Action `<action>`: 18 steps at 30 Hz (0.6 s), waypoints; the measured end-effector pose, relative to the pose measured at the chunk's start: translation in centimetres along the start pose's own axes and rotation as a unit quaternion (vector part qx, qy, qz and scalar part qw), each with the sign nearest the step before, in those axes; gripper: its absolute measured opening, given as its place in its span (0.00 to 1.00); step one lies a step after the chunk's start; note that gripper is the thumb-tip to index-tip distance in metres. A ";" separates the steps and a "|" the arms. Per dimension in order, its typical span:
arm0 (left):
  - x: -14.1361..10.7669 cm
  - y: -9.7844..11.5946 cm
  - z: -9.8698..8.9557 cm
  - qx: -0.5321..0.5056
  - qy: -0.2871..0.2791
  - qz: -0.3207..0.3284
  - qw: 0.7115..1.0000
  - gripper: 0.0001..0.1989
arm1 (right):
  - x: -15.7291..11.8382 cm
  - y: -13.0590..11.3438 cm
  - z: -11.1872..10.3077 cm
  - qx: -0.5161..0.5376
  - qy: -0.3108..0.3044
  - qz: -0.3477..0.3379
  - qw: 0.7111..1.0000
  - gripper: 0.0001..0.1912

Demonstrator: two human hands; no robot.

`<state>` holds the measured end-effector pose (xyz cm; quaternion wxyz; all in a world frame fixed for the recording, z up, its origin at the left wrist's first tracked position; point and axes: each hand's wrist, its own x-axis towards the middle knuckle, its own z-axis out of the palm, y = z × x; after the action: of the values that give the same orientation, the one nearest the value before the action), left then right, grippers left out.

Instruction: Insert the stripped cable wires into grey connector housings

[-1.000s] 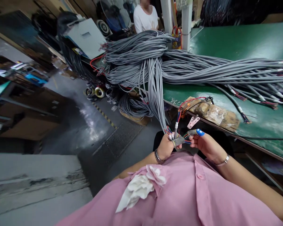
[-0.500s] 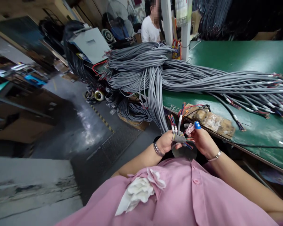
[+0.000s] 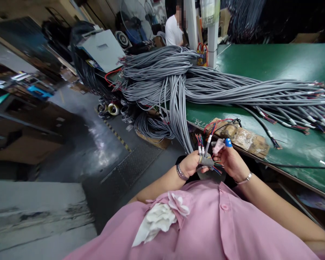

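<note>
My left hand (image 3: 191,164) is closed around the ends of several grey cables (image 3: 180,119), which hang down from the pile on the bench. Colored wires with white sleeves stick up from this grip, and more bare wires (image 3: 218,165) point right. A grey covering sits on the thumb or a finger there. My right hand (image 3: 233,161), just right of the wires, pinches a small pale pink object (image 3: 219,145); a blue cap (image 3: 228,142) covers one fingertip. The fingers' undersides are hidden.
A large pile of grey cables (image 3: 157,86) lies across the green bench (image 3: 265,61). Near its edge is a taped wooden block (image 3: 243,139) with a black cable. A person in white (image 3: 173,30) is behind the bench. Coiled cables (image 3: 153,127) lie below.
The pink object has turned in my right hand and the hand has shifted slightly left, nearer the wires. My left hand keeps its hold. The person behind has moved slightly.
</note>
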<state>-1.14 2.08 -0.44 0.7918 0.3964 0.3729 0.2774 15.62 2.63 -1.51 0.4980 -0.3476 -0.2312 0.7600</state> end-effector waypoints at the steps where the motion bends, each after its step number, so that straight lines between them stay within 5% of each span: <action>1: -0.3 -0.1 0.1 0.009 0.001 0.006 1.000 0.15 | -0.1 -0.1 0.0 0.004 -0.005 0.006 1.000 0.25; 8: -2.3 -1.3 2.1 -0.007 0.117 0.141 0.983 0.16 | -0.6 -0.2 -0.2 -0.027 0.007 -0.031 0.999 0.15; 18: -1.8 -1.5 3.2 -0.007 0.174 0.163 0.971 0.15 | -0.7 -0.3 0.1 -0.038 -0.008 -0.021 0.999 0.18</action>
<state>0.66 -1.34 0.30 0.6619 0.3917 0.4332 0.4699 15.93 2.12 -1.00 0.4989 -0.3548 -0.2712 0.7428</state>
